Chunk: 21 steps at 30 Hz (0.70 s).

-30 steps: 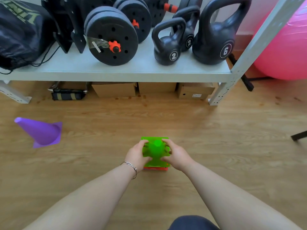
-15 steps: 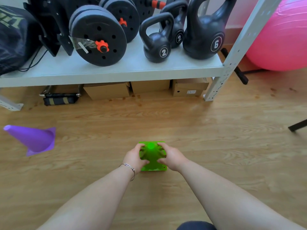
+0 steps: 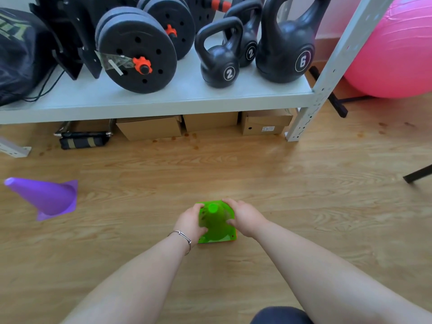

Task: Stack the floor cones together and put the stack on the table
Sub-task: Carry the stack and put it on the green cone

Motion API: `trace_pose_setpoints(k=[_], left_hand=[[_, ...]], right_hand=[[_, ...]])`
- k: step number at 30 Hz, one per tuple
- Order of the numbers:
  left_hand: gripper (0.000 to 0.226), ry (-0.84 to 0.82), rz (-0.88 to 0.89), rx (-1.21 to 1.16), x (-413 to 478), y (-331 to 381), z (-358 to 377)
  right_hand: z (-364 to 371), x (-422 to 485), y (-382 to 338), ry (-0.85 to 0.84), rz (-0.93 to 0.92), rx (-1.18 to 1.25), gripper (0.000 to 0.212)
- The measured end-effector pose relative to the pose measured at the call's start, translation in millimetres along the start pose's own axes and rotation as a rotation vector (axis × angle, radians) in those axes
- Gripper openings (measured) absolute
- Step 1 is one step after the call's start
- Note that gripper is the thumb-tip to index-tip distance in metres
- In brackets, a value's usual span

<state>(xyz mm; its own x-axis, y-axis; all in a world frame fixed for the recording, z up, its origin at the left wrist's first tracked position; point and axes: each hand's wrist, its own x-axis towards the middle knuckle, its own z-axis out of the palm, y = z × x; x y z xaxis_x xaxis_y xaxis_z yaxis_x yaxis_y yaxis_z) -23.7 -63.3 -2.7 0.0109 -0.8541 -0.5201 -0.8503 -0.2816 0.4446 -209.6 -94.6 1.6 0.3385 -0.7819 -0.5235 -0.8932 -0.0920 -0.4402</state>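
A green cone [image 3: 214,220] stands upright on the wooden floor, seen from above. It sits over an orange cone whose base edge [image 3: 235,237] just shows at its lower right corner. My left hand [image 3: 190,222] grips the green cone's left side and my right hand [image 3: 245,218] grips its right side. A purple cone [image 3: 46,197] stands on the floor far to the left, apart from both hands.
A grey shelf [image 3: 163,101] holds dumbbell plates [image 3: 138,54], kettlebells [image 3: 219,54] and a black bag [image 3: 16,54]. Cardboard boxes [image 3: 210,122] lie under it. A pink exercise ball [image 3: 395,50] is at the right, with a black leg [image 3: 418,174] on the floor.
The green cone has dropped lower over the orange one, so less orange shows. Both hands have stayed on the green cone. The view has shifted slightly.
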Motion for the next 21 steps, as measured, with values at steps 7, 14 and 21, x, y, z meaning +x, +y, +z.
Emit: trace_pose_setpoints(k=[7, 14, 21], left_hand=[[0.06, 0.267, 0.134, 0.416, -15, -4, -24], [0.076, 0.471, 0.034, 0.508, -17, -4, -92], [0.083, 0.574, -0.119, 0.499, -45, -4, -181]], right_hand=[[-23, 0, -8, 0.309, -0.082, -0.293, 0.068], [-65, 3, -50, 0.507, -0.156, -0.423, 0.074], [-104, 6, -139, 0.594, -0.156, -0.371, 0.078]])
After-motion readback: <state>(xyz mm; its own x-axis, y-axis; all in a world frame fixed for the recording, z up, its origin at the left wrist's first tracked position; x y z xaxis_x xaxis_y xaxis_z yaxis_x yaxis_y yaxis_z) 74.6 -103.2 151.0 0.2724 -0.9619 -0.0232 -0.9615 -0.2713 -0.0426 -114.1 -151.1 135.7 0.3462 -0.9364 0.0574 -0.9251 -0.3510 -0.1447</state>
